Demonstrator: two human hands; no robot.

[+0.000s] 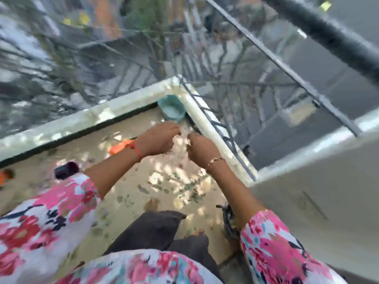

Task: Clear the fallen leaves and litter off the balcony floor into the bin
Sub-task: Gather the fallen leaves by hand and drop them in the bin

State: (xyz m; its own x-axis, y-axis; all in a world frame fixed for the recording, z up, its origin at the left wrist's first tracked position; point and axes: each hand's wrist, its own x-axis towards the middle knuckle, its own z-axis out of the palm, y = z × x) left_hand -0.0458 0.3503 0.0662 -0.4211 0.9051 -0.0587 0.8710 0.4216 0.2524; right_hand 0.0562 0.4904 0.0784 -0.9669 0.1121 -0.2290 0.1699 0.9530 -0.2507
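Small green and brown fallen leaves lie scattered over the tan balcony floor. Both my hands are held out above the floor near the corner, close together. My right hand is curled, and dark leaf bits show between its fingers. My left hand also has curled fingers, but motion blur hides whether anything is in it. A teal tub stands in the corner just beyond my hands. A dark woven basket sits on the floor under my right elbow.
A white raised kerb with a metal railing edges the balcony, with a drop beyond. An orange object and a dark purple object lie on the left. A grey wall stands at the right. My bare feet are on the floor.
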